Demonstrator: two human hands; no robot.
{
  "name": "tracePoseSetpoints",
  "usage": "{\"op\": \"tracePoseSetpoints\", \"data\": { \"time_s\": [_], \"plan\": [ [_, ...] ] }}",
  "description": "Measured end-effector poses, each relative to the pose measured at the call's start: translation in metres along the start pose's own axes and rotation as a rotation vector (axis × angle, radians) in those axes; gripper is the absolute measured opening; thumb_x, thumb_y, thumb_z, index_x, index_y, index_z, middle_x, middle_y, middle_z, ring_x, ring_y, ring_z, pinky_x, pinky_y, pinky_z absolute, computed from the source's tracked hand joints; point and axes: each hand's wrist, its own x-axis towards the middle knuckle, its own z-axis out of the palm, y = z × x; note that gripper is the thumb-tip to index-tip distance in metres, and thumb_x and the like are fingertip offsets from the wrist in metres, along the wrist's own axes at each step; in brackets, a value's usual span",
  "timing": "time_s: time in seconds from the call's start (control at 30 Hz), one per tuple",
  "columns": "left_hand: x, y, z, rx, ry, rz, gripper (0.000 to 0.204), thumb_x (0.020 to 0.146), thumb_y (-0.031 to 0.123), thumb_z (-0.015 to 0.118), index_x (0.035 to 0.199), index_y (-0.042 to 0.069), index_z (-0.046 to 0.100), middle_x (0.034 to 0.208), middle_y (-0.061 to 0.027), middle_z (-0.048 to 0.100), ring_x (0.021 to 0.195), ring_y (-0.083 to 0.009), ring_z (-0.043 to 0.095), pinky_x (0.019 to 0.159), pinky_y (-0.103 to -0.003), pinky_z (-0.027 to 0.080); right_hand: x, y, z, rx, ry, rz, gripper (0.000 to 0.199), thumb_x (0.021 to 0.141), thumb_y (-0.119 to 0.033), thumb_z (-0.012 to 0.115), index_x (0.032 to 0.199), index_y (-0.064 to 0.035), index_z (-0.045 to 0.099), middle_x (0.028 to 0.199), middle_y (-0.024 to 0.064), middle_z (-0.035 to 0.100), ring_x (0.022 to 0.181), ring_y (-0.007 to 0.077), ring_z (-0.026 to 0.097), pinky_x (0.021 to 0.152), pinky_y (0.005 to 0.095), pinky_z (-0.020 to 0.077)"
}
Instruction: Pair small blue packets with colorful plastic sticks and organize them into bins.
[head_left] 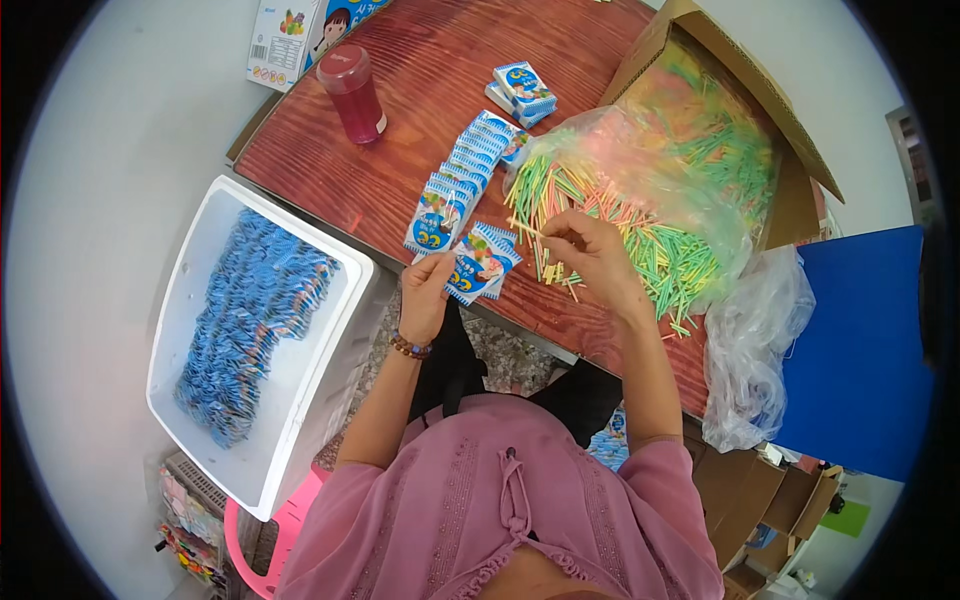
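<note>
My left hand [428, 290] is closed on a small blue-and-white packet [474, 266], with others fanned beneath it at the table's near edge. My right hand [592, 252] pinches a thin pale yellow stick [526, 228] between thumb and fingers, its end pointing toward the packets. Just beyond the left hand, an overlapping row of the same packets [455, 185] slants away across the table. A heap of thin green, yellow and pink sticks [660, 250] lies beside my right hand, spilling from a clear plastic bag [640, 165].
The bag sits in an open cardboard box [805, 140] on the reddish wooden table [420, 60]. A pink bottle [355, 100] and stacked packets [522, 92] stand farther back. A white bin [325, 370] holding many blue packets is at left; crumpled plastic [755, 350] hangs at right.
</note>
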Motion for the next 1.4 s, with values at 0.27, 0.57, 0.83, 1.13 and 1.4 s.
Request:
{"op": "tracePoseSetpoints", "data": {
  "time_s": [0.27,0.57,0.83,1.13,1.4],
  "plan": [
    [0.004,0.01,0.003,0.139,-0.046,0.055,0.018,0.093,0.011,0.059,0.096,-0.005,0.067,0.083,0.0017,0.065,0.073,-0.0019,0.056,0.066,-0.019,0.043,0.003,-0.021,-0.007,-0.226,0.009,-0.372,0.004,0.084,-0.001,0.062,0.088,-0.0016,0.064,0.074,0.0039,0.057,0.066,0.0115,0.056,0.059,0.0256,0.0443],
    [0.001,0.008,0.004,0.304,-0.101,0.018,0.019,0.092,0.012,0.06,0.096,-0.005,0.069,0.082,0.0028,0.065,0.074,-0.0008,0.054,0.067,-0.018,0.042,0.013,-0.024,0.002,-0.292,-0.077,-0.513,0.004,0.082,-0.001,0.063,0.086,-0.001,0.063,0.075,0.0071,0.058,0.07,0.0162,0.059,0.062,0.0302,0.0463],
    [0.0,0.0,0.002,0.192,-0.028,0.013,0.02,0.093,0.013,0.06,0.097,-0.004,0.069,0.082,0.0023,0.066,0.073,-0.001,0.055,0.066,-0.018,0.043,0.011,-0.021,0.02,0.011,0.065,-0.227,0.008,0.081,-0.005,0.066,0.085,-0.0016,0.061,0.072,0.0081,0.059,0.065,0.0193,0.061,0.056,0.0305,0.0453],
    [-0.001,-0.004,0.012,0.047,0.012,-0.036,0.021,0.094,0.013,0.057,0.102,-0.004,0.067,0.088,-0.0027,0.068,0.075,-0.005,0.062,0.065,-0.02,0.048,0.017,-0.01,0.033,-0.306,0.052,-0.488,0.007,0.085,-0.008,0.066,0.089,-0.0032,0.068,0.092,0.0058,0.063,0.083,0.0129,0.059,0.073,0.0284,0.0469],
    [-0.003,-0.003,0.006,-0.048,0.053,-0.021,0.02,0.096,0.013,0.055,0.1,-0.003,0.066,0.091,-0.0027,0.068,0.078,-0.0045,0.061,0.069,-0.021,0.049,0.016,0.007,0.049,0.238,-0.024,-0.35,0.013,0.086,-0.013,0.065,0.095,-0.0047,0.068,0.116,0.0062,0.06,0.098,0.0172,0.057,0.083,0.031,0.0448]
  ]
}}
